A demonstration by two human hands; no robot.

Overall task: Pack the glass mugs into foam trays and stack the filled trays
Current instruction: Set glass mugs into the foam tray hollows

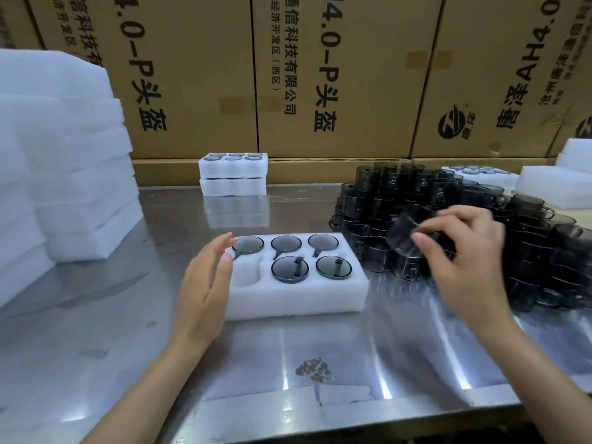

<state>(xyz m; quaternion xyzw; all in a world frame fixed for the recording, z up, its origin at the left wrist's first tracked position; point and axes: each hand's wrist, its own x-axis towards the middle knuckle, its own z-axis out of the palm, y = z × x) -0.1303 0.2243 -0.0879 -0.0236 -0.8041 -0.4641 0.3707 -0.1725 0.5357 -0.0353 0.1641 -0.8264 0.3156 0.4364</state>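
Nearest me, at six o'clock, I see bare steel table [320, 363] with a small rust-coloured stain [314, 370] on it. My left hand [205, 283] rises from seven o'clock, fingers spread and slack, gripping nothing; its fingertips sit right at the left edge of the foam tray [298, 299], by the far-left mug.

That tray lies at the centre of the table. Five of its six pockets hold smoky glass mugs [290, 268], three in the far row and two in the near row; the near-left pocket [248, 277] is empty.

At three o'clock my right hand [464, 267] pinches one blurred dark mug [402, 235] between thumb and fingers, lifted and tilted, above the edge of the loose heap of mugs [528, 251] that spreads toward the right.

At nine o'clock stands a tall stack of empty foam trays [64, 171]. At twelve o'clock, farther back, two filled trays [233, 174] sit stacked against the wall of cardboard cartons [320, 75]. At two o'clock, behind the heap, I see another filled tray [480, 174] and more foam [557, 187].
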